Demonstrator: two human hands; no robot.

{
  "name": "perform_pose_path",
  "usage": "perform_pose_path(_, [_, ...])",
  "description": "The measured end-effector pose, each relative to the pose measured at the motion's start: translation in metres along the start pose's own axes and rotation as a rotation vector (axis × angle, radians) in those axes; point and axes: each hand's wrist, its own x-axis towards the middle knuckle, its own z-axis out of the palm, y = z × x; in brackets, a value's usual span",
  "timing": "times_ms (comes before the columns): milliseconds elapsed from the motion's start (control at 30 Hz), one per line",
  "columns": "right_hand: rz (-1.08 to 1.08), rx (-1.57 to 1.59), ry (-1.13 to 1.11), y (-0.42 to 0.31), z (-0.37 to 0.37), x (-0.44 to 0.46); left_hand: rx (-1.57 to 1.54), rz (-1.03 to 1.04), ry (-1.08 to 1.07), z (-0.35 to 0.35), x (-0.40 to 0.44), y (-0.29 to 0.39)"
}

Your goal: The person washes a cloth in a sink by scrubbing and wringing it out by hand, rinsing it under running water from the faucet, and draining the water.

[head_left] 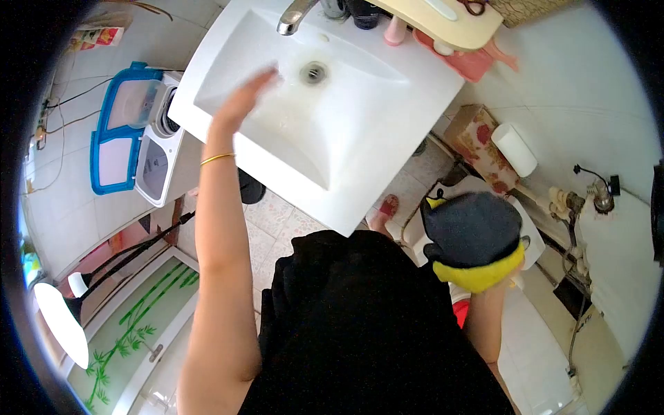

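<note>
My left hand [243,101] reaches over the left side of the white sink [373,149], fingers stretched out toward the drain [314,73] and holding nothing. Its fingertips are smeared by motion, and a thin gold bangle [218,158] circles the wrist. Off to the right, away from the sink, my right hand [513,279] holds up a dark grey and yellow cloth [474,229]. The folded cloth hides most of that hand's fingers. Above the basin, the metal faucet [296,16] juts in from the top edge; no running water shows.
A washing machine [155,162] with blue-rimmed raised lids stands left of the sink. Bottles and a pink tray [460,59] line the sink's back right. A white toilet [531,238] is behind the cloth. A bright lamp [61,321] is at lower left.
</note>
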Motion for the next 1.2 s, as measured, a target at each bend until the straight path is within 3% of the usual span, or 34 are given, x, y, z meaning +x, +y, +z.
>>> perform_pose_path(67, [0.014, -0.021, -0.138, 0.011, 0.031, 0.005, 1.165, -0.237, 0.125, 0.045, -0.005, -0.014])
perform_pose_path(100, [-0.003, -0.090, -0.223, 0.014, 0.054, 0.012, 1.282, -0.036, 0.324, 0.067, -0.033, 0.010])
perform_pose_path(200, [-0.048, -0.253, -0.330, 0.016, 0.086, 0.016, 0.640, 0.349, 0.166, 0.104, -0.074, 0.051])
perform_pose_path(233, [-0.068, -0.303, -0.344, 0.017, 0.086, 0.013, 0.426, 0.585, 0.066, 0.118, -0.094, 0.074])
perform_pose_path(267, [-0.095, -0.260, -0.182, 0.022, 0.087, 0.005, 0.346, 0.563, -0.070, 0.132, -0.121, 0.103])
perform_pose_path(367, [-0.048, -0.421, -0.423, 0.013, 0.102, 0.002, 0.085, 0.660, -0.322, 0.175, -0.171, 0.145])
perform_pose_path(433, [-0.099, -0.554, -0.319, 0.016, 0.136, -0.009, 0.061, 0.690, -0.297, 0.205, -0.191, 0.157])
perform_pose_path(500, [-0.157, -0.667, -0.410, 0.020, 0.143, -0.011, -0.133, 0.595, -0.307, 0.229, -0.198, 0.159])
perform_pose_path(533, [-0.223, -0.694, -0.428, 0.022, 0.147, -0.016, -0.387, 0.493, -0.207, 0.240, -0.208, 0.161])
perform_pose_path(633, [-0.466, -0.860, -0.428, 0.016, 0.150, -0.028, -0.698, 0.159, -0.114, 0.243, -0.213, 0.162])
perform_pose_path(700, [-0.683, -1.089, -0.354, 0.004, 0.129, -0.030, -1.054, 0.087, 0.060, 0.250, -0.207, 0.147])
perform_pose_path(733, [-0.696, -1.146, -0.308, -0.002, 0.117, -0.031, -1.288, 0.104, -0.028, 0.242, -0.213, 0.143])
perform_pose_path(767, [-0.682, -1.243, -0.366, -0.006, 0.104, -0.033, -1.422, 0.244, -0.162, 0.230, -0.220, 0.154])
perform_pose_path(833, [-0.650, -1.431, -0.483, -0.006, 0.080, -0.034, -1.681, 0.314, -0.332, 0.219, -0.238, 0.174])
perform_pose_path(900, [-0.141, -1.121, -0.598, 0.003, 0.058, -0.040, -1.826, 0.326, -0.445, 0.217, -0.248, 0.173])
perform_pose_path(967, [0.309, -0.457, -0.405, 0.005, 0.047, -0.043, -1.753, 0.312, -0.527, 0.216, -0.250, 0.164])
perform_pose_path(1000, [0.421, -0.375, -0.434, 0.008, 0.045, -0.041, -1.684, 0.324, -0.571, 0.219, -0.252, 0.163])
perform_pose_path(1067, [0.639, -0.206, -0.488, 0.020, 0.046, -0.033, -1.878, 0.316, -0.797, 0.227, -0.263, 0.178])
perform_pose_path(1100, [0.633, -0.175, -0.461, 0.033, 0.045, -0.036, -1.971, 0.307, -0.914, 0.230, -0.266, 0.182])
perform_pose_path(1133, [0.594, -0.229, -0.473, 0.053, 0.026, -0.032, -1.951, 0.233, -0.817, 0.229, -0.269, 0.181])
perform_pose_path(1167, [0.644, -0.133, -0.455, 0.063, 0.020, -0.033, -2.005, 0.271, -0.853, 0.233, -0.273, 0.179])
perform_pose_path(1200, [0.694, -0.039, -0.434, 0.073, 0.014, -0.033, -1.851, 0.275, -0.798, 0.231, -0.274, 0.173])
